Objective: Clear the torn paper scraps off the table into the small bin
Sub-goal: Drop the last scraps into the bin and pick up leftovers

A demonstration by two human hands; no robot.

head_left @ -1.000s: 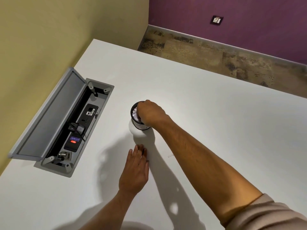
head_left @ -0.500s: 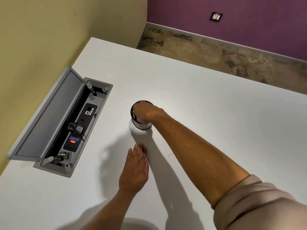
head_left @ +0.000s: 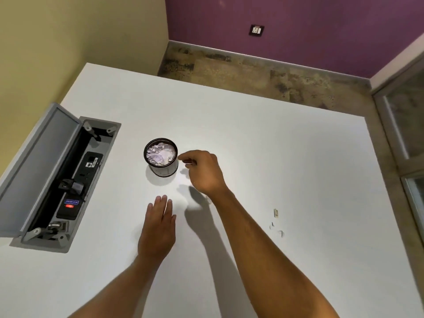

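Head cam, only view: small round black bin (head_left: 163, 167) w/ mesh-looking wall stands upright on the white table (head_left: 286, 157), roughly mid-table, filled almost to the rim w/ crumpled white and pale purple torn paper (head_left: 160, 153). Right hand (head_left: 202, 171) hovers just beside the bin on its right side, above the tabletop, not touching it; fingers loosely curled inward, thumb and forefinger pointing toward the bin rim. Can't tell whether anything tiny sits betw. the fingertips; nothing visible in the grip. Its shadow falls on the table below and toward the person. Left hand (head_left: 158, 228) lies palm-down, flat on the table nearer the person, fingers straight and close together, holding nothing, apart from the bin. Both forearms bare. A few small white paper scraps (head_left: 276, 222) remain on the table well to the right of the right forearm, far from the bin: one narrow upright bit, two smaller curled bits nearer the person. At left, a grey metal cable box (head_left: 68, 180) is recessed in the tabletop, its hinged lid (head_left: 39, 171) propped open toward the yellow wall (head_left: 57, 42); inside are black sockets, a plugged adapter and a switch w/ a red light. Beyond the table: mottled brown floor (head_left: 263, 72), purple wall (head_left: 298, 24) w/ a wall socket (head_left: 256, 30).
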